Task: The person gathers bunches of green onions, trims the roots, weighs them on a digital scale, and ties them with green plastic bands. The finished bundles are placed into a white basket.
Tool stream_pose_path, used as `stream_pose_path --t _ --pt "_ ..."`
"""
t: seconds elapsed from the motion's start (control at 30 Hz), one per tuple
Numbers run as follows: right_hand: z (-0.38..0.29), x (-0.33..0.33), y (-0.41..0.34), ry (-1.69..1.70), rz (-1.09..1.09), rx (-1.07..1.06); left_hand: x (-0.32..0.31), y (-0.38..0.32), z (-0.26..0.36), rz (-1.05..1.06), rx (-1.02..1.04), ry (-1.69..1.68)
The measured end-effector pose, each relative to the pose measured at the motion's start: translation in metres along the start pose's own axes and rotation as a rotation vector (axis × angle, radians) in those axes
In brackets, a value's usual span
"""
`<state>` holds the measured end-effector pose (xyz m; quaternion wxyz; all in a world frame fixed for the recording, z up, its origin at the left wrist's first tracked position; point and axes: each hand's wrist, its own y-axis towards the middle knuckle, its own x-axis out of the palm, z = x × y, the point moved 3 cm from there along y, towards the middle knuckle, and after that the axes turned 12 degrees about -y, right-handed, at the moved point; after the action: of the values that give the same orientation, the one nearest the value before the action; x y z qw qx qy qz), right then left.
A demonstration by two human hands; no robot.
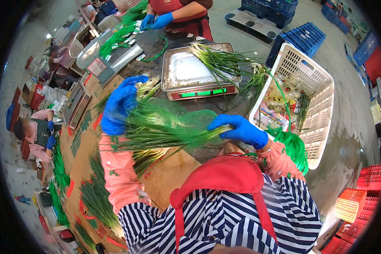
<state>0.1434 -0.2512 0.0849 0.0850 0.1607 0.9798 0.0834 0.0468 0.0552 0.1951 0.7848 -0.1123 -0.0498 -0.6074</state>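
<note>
A bunch of scallions (165,135) stretches between my two blue-gloved hands, its leaves to the left. My right hand (246,130) grips its pale end, where green mesh netting (201,119) surrounds the bunch. Blurred by motion, my left hand (119,108) is raised with curled fingers beside the leaves; whether it grips them or the netting is unclear. Beyond my hands stands a digital scale (193,71) with lit green displays. Another scallion bunch (216,58) lies across its metal pan, leaves hanging over the right side.
A white plastic crate (325,92) at right holds plastic packaging, with green netting (289,146) over its near edge. More scallions (98,193) lie on the table at left. Across the table, a co-worker's gloved hands (157,21) handle green netting. A second scale (76,104) stands left.
</note>
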Motion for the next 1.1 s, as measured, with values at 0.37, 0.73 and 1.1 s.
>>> stream_pose_path --t 0.37,0.73,1.1 --pt "0.09 -0.007 -0.04 1.064 0.327 0.144 -0.013 -0.042 0.047 0.072 0.297 0.054" --pt "0.158 0.025 -0.058 0.796 0.357 0.598 0.034 -0.056 0.14 0.256 0.934 -0.27" --pt "0.12 -0.025 -0.033 -0.121 0.611 0.403 0.106 -0.044 0.134 0.046 0.553 0.558"
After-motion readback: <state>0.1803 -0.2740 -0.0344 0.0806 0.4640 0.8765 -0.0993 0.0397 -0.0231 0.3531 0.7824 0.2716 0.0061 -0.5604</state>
